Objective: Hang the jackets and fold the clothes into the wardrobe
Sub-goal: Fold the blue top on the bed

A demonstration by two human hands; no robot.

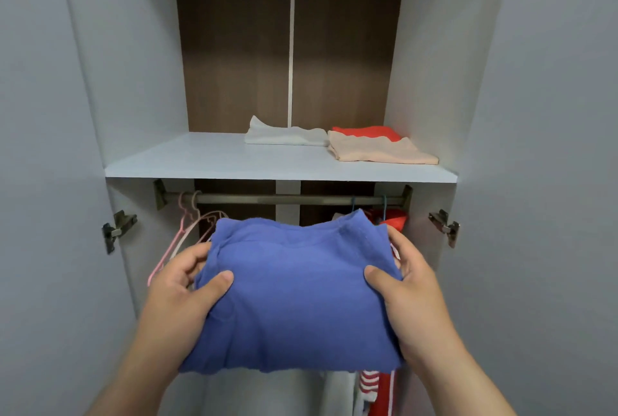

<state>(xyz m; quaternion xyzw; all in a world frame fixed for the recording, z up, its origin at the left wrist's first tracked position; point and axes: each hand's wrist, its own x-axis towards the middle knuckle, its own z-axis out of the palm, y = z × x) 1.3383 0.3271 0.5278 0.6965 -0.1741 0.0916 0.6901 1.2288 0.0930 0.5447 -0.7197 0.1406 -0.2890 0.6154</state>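
Your left hand (182,285) and right hand (409,285) gripping the folded blue shirt (297,295) at its sides, thumbs pinching on top, fingers curling beneath, below the wardrobe shelf (234,161)

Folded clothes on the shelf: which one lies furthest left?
The white garment, in the middle; the beige garment and the red garment behind it sit at the right.

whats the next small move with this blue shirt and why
Probably raise the folded blue shirt and slide it onto the bare left part of the shelf. The left hand and right hand grip its two sides, holding it in front of the rail, below the shelf. The white pile and beige pile sit at the middle and right, so the left looks free.
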